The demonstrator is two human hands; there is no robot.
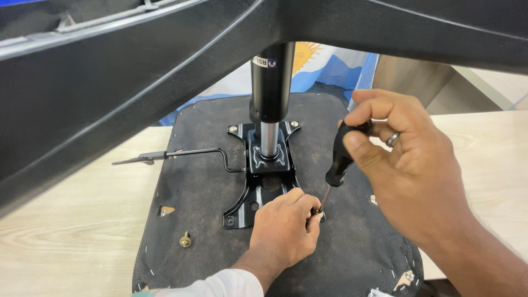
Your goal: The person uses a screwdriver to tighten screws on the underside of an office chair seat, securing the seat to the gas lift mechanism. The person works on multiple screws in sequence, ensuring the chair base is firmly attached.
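Up close, the right hand (pixel 407 159) is curled around the black handle of a screwdriver (pixel 342 159), thumb and fingers wrapped on it, a ring on one finger. The screwdriver's thin shaft slants down to a screw (pixel 317 210) just right of the black metal mounting plate (pixel 263 176). The left hand (pixel 283 228) is nearly closed, its fingertips pinched at that screw and resting on the seat underside (pixel 209 181), beside the plate's lower right corner.

On the gas cylinder (pixel 270 82) rising from the plate's middle, a small white label wraps the black tube near its top. A bent black lever (pixel 181 155) runs out left of the plate. A loose brass-coloured bolt (pixel 185 240) lies below and left of the plate on the dark fabric. Behind the cylinder, a blue and white cloth (pixel 330 66) bears a yellow sun shape.

The seat lies upside down on a pale wood-grain worktop (pixel 71 231). Black chair base legs (pixel 137 82) spread overhead, above the plate.
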